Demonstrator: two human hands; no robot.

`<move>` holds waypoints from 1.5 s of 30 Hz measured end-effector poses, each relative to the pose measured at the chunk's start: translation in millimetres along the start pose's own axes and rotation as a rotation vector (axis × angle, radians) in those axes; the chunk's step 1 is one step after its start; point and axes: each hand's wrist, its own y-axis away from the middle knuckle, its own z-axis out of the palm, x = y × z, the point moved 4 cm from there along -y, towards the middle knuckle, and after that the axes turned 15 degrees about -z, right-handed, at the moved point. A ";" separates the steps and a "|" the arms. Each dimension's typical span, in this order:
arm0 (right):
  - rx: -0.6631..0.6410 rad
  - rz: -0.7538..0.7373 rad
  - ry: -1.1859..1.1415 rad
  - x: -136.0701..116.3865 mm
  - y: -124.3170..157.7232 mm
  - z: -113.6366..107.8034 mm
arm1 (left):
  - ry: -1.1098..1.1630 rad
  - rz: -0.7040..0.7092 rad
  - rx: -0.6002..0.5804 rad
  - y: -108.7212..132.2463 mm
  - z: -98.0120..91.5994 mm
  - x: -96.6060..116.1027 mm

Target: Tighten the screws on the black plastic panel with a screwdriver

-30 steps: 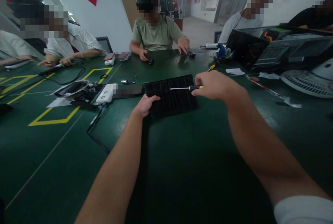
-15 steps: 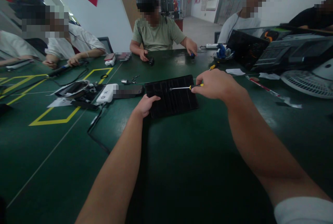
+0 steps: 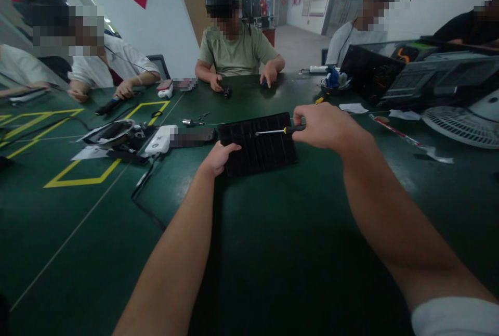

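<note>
My left hand (image 3: 220, 158) grips the left edge of a flat black ribbed panel (image 3: 275, 155), thumb on top and the other fingers hidden beneath. The panel is tilted above the green table (image 3: 273, 232). In my right hand (image 3: 323, 127) is a screwdriver (image 3: 273, 131) with a black and yellow handle, pinched at the handle. Its metal shaft points left across the panel, and the tip is at a small spot near the panel's middle. Whether a screw sits there is too small to tell.
Left of the panel lie a dark phone-like slab (image 3: 193, 137), a white device (image 3: 160, 139) with a cable and a bundle of black parts (image 3: 113, 133). Keys (image 3: 195, 120) lie behind. A white fan (image 3: 463, 125) and computer parts (image 3: 413, 76) stand right. Several co-workers sit around.
The screwdriver handle has turned in my right hand, showing black where yellow faced me. My left hand and the panel barely moved. The co-worker opposite has shifted one hand leftward in view.
</note>
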 end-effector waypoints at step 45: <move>0.030 -0.080 -0.035 6.7 -0.9 -11.8 | -0.017 0.000 -0.003 0.9 -0.8 -0.1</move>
